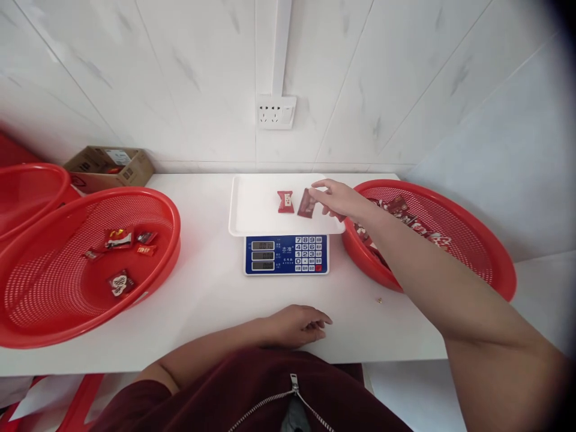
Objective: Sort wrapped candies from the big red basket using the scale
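Note:
A white tray rests on a blue and white scale. On the tray lies a red wrapped candy. Just right of it is a dark red packet, tilted, at the fingertips of my right hand; thumb and forefinger meet its upper edge, and another dark red wrapper shows partly under the curled fingers. My left hand lies on the table in front of the scale, fingers loosely bent and apart, holding nothing.
A red basket with many wrapped candies stands at the right. Another red basket at the left holds several packets. Behind it are a cardboard box and a further red basket. A tiny gold bit lies on the table.

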{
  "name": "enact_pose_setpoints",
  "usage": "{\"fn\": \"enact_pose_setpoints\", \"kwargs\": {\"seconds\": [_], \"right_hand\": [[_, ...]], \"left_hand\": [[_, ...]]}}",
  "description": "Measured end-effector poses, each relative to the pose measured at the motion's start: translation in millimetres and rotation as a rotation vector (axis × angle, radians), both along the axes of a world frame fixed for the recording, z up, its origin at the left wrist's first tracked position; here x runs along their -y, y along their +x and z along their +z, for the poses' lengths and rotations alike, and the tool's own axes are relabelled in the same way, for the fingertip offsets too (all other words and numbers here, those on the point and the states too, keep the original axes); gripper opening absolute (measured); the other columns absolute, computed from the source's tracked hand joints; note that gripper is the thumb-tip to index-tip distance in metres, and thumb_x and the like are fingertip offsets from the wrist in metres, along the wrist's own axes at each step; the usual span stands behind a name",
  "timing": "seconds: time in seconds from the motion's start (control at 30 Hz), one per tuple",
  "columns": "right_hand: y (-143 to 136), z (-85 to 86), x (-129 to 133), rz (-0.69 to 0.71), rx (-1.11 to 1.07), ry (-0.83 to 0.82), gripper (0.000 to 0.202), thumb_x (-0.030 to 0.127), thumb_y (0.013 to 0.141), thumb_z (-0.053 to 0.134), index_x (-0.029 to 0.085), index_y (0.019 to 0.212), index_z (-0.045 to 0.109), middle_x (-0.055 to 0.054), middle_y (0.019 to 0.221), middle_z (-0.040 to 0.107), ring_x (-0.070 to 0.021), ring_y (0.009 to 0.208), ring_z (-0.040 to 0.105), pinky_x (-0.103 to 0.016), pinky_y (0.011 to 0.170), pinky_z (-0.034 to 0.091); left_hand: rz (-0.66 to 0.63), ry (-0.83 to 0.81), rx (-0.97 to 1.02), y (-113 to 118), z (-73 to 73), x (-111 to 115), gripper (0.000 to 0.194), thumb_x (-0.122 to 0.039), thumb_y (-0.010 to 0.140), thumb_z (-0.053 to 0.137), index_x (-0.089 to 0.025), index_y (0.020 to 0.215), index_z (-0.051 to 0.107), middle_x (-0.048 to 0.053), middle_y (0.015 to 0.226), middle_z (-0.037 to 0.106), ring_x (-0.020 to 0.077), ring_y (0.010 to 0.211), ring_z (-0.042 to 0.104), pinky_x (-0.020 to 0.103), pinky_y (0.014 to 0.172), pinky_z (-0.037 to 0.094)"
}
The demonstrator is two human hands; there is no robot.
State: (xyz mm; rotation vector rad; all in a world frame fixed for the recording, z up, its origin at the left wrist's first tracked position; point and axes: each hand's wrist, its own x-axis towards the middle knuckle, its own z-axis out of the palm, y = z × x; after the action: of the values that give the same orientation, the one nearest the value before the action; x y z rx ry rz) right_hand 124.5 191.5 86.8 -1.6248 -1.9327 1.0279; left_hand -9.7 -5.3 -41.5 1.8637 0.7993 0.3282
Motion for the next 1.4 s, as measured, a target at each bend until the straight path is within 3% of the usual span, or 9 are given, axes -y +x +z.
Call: {"fn": "enact_pose_setpoints", "kwargs": {"seconds": [0.13, 0.4, 0.7, 0.83, 0.93, 1.07, 1.17, 1.27, 1.4], "right_hand": [[7, -1.3, 1, -0.02, 0.083, 0.066, 0.057, 0.049, 0.076, 0.058, 0.022, 0.125, 0.044, -0.01, 0.098, 0.064, -0.0138, 0.055, 0.056, -0.022, 0.038, 0.039], [10, 10.3, 12, 0.038, 0.036, -0.066, 0.045, 0.021, 0.075, 0.058, 0.02, 0.119, 0.049, -0.007, 0.09, 0.068, -0.0191, 0.075, 0.06, -0.028, 0.056, 0.05], [-17, 11.1, 20, 0.06, -0.034, 0.119, 0.013, 0.024, 0.075, 0.061, 0.019, 0.088, 0.061, -0.004, 0.08, 0.064, -0.0142, 0.064, 0.057, -0.031, 0.063, 0.051], [-28, 5.3, 15, -0.025, -0.386, 0.042, 0.023, 0.028, 0.08, 0.058, 0.02, 0.1, 0.052, -0.004, 0.09, 0.061, -0.0152, 0.079, 0.061, -0.03, 0.066, 0.055], [-24, 2.4, 11, -0.042, -0.36, 0.11, 0.032, 0.033, 0.081, 0.057, 0.022, 0.11, 0.048, -0.007, 0.11, 0.057, -0.0175, 0.092, 0.06, -0.033, 0.073, 0.054], [5, 9.6, 15, -0.075, -0.046, 0.386, 0.037, 0.029, 0.077, 0.061, 0.023, 0.111, 0.05, -0.007, 0.116, 0.056, -0.0206, 0.097, 0.058, -0.039, 0.084, 0.048], [43, 16.1, 19, -0.185, 0.106, 0.449, 0.028, 0.026, 0.078, 0.058, 0.02, 0.105, 0.054, -0.008, 0.109, 0.061, -0.0202, 0.094, 0.059, -0.038, 0.084, 0.045], [91, 10.3, 14, -0.303, 0.283, 0.376, 0.02, 0.025, 0.076, 0.058, 0.018, 0.095, 0.058, -0.009, 0.099, 0.064, -0.0197, 0.089, 0.058, -0.036, 0.081, 0.043], [151, -12.2, 7, -0.312, 0.355, 0.109, 0.004, 0.018, 0.07, 0.063, 0.017, 0.073, 0.061, -0.008, 0.074, 0.066, -0.0175, 0.069, 0.058, -0.03, 0.065, 0.041]], "left_hand": [[-0.009, 0.012, -0.006, 0, 0.7, 0, 0.038, -0.026, 0.084, 0.048, -0.017, 0.121, 0.053, 0.008, 0.109, 0.064, 0.0165, 0.092, 0.062, 0.025, 0.084, 0.046], [-0.016, 0.008, 0.0, 0, 0.8, -1, 0.037, -0.024, 0.084, 0.049, -0.016, 0.12, 0.053, 0.009, 0.109, 0.064, 0.0171, 0.094, 0.062, 0.026, 0.084, 0.046], [-0.019, 0.024, 0.011, -1, -2.3, 1, 0.037, -0.024, 0.084, 0.048, -0.017, 0.121, 0.053, 0.008, 0.108, 0.064, 0.0168, 0.093, 0.061, 0.026, 0.083, 0.046], [-0.016, 0.04, 0.002, 0, -3.0, 1, 0.037, -0.025, 0.085, 0.048, -0.017, 0.12, 0.053, 0.008, 0.107, 0.064, 0.017, 0.093, 0.061, 0.026, 0.083, 0.046], [-0.017, 0.038, -0.004, 0, -2.8, 1, 0.037, -0.026, 0.085, 0.049, -0.018, 0.12, 0.053, 0.007, 0.108, 0.064, 0.0172, 0.093, 0.061, 0.026, 0.083, 0.046], [-0.023, 0.033, 0.012, 0, -2.0, 1, 0.037, -0.025, 0.084, 0.049, -0.017, 0.12, 0.053, 0.008, 0.107, 0.064, 0.017, 0.093, 0.061, 0.025, 0.083, 0.046], [-0.015, 0.023, 0.01, -1, -1.5, 0, 0.038, -0.026, 0.085, 0.048, -0.016, 0.121, 0.053, 0.009, 0.106, 0.064, 0.017, 0.093, 0.061, 0.025, 0.083, 0.046], [0.0, -0.007, -0.002, -1, -1.2, 0, 0.037, -0.027, 0.085, 0.048, -0.018, 0.12, 0.054, 0.008, 0.106, 0.064, 0.0171, 0.092, 0.061, 0.026, 0.083, 0.046], [0.023, -0.037, 0.02, 0, -1.6, 1, 0.036, -0.026, 0.083, 0.049, -0.019, 0.118, 0.055, 0.007, 0.106, 0.064, 0.0169, 0.089, 0.061, 0.027, 0.082, 0.047]]}}
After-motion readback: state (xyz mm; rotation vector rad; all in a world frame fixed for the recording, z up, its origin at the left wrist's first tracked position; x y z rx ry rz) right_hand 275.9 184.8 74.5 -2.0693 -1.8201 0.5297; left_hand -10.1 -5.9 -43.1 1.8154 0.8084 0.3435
